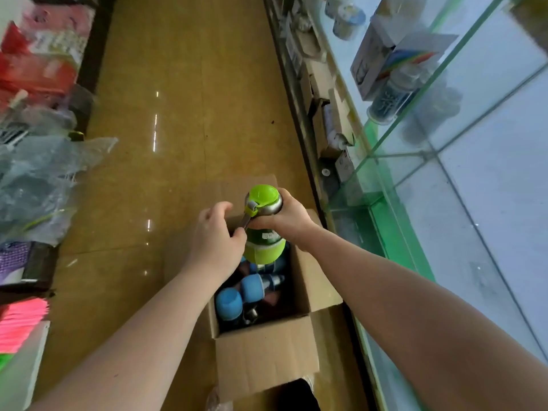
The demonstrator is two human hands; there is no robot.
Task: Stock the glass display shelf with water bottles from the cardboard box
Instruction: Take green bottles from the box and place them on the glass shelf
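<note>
While both forearms reach forward over the open cardboard box [267, 348], the right hand [286, 215] wraps its fingers round the metal neck of a green water bottle [264, 250] just under the lid, and the left hand [215, 235] pinches the bottle's metal handle at its side — so both hands are closed on the same bottle. It hangs just above the box's far end, roughly upright, its long axis tilted slightly with the green lid toward the far end of the aisle and its base down toward the box. Inside the box lie more bottles on their sides, two with blue caps [228, 301] facing up-left. The box sits on a glossy tan floor [166, 120] in a shop aisle — the glass display shelf [444, 149] runs along the right, holding boxed goods, while bagged merchandise [35, 173] lines the left.
</note>
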